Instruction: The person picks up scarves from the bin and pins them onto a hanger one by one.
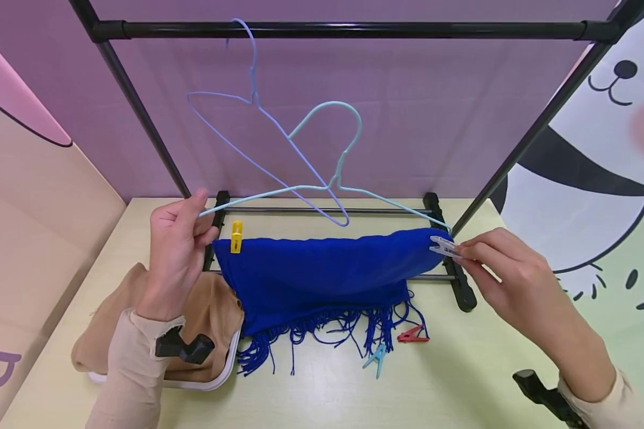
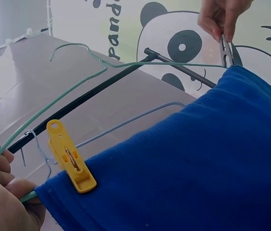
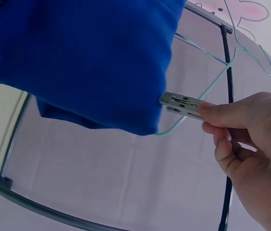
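Note:
My left hand [image 1: 179, 244] grips the left end of a mint green clothes hanger [image 1: 268, 193]. Over the hanger's lower bar hangs a folded blue scarf [image 1: 327, 268] with a fringe along its bottom. A yellow clothespin [image 2: 70, 156] clips the scarf near its left end. My right hand [image 1: 515, 280] pinches a grey clothespin [image 3: 183, 104] between thumb and fingers, its tip at the scarf's right edge. In the left wrist view the right hand and grey clothespin show at the scarf's far upper corner.
A periwinkle hanger [image 1: 254, 77] hangs from the black rack's top bar [image 1: 408, 30]. At the left, a white basket [image 1: 214, 384] holds tan cloth [image 1: 193, 333]. A red clothespin [image 1: 412, 335] and a light blue clothespin [image 1: 377, 359] lie on the table [image 1: 322, 399] near the fringe.

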Demonstrator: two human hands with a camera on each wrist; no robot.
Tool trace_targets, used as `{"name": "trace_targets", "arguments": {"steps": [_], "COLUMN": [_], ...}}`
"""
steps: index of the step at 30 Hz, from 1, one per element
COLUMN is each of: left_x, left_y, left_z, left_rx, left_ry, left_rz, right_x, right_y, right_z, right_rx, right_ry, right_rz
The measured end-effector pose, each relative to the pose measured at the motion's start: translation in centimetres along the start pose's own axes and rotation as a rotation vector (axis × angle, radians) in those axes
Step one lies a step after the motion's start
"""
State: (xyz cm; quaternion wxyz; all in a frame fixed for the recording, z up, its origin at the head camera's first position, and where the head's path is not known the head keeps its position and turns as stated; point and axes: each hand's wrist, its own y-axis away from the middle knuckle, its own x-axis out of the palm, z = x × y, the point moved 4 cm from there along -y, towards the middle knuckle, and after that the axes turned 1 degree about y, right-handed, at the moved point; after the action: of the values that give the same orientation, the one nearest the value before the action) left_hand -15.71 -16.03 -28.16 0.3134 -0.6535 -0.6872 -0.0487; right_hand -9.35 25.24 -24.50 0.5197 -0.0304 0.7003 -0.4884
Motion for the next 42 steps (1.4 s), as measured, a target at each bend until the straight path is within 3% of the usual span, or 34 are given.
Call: {"name": "trace_targets", "arguments": {"steps": [4, 12, 16, 19, 24, 29, 33, 42], "left_x": [0.2, 1.1, 1.2, 1.3, 1.3, 1.2, 1.1, 0.9], "left_y": [0.1, 0.6, 0.7, 0.7, 0.6, 0.7, 0.7, 0.7], "left_z": [-0.1, -0.5, -0.4, -0.1, 0.1, 0.0, -0.3, -0.5], "left_rx": [-0.015, -0.057, -0.078, -0.092, -0.090, -0.089, -0.074, -0.065], "left_ry": [0.010, 0.010, 0.037, 0.060, 0.080, 0.096, 0.100, 0.076], "left_rz": [0.008, 0.044, 0.047, 0.051, 0.055, 0.057, 0.050, 0.027], "right_x": [-0.1, -0.1, 0.3, 0.7, 1.0, 0.6, 0.2, 0.2], "right_y": [-1.1, -2.3, -2.5, -2.5, -2.3, -2.3, -2.4, -1.4], "right_z": [-0.3, -0.9, -1.1, -1.0, -0.3, 0.6, 0.8, -0.1], "right_rx": [-0.057, -0.059, -0.017, -0.005, -0.082, -0.091, -0.053, 0.166], "right_ry": [0.006, 0.004, -0.169, -0.236, -0.086, 0.003, 0.049, 0.021], "right_rz": [0.052, 0.274, 0.367, 0.389, 0.375, 0.427, 0.454, 0.497]}}
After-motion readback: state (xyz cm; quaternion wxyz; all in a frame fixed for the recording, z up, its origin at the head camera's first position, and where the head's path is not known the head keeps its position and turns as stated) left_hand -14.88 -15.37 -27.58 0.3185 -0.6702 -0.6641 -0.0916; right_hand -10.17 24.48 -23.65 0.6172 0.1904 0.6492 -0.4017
